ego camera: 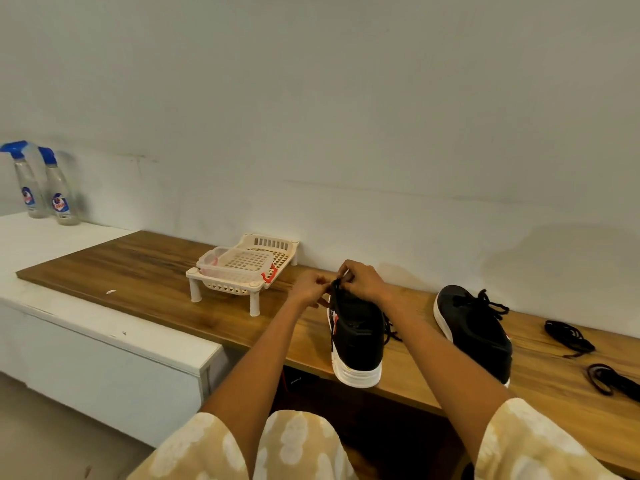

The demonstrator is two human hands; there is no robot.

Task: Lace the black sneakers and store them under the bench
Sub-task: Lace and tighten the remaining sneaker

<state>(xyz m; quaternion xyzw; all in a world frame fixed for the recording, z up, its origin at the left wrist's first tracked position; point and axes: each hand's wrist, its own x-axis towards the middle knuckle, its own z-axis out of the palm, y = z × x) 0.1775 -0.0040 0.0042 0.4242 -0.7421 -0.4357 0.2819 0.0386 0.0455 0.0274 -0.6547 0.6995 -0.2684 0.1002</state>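
Wooden bench (145,271) against a white wall (346,98), white ledge (52,244) at left. Near sneaker (356,337) at front edge, heel toward viewer, long axis front-to-back. Left hand (310,287) and right hand (363,280) pinching its lace (335,284). Second sneaker (474,327) just right.

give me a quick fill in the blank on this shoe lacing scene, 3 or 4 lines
1. Both hands work a lace at the front of the ____ sneaker.
2. Both sneakers stand on the wooden ____.
3. Two spray bottles have ____ trigger heads.
4. Loose black laces lie to the ____ of the other sneaker.

Missing words: left; bench; blue; right
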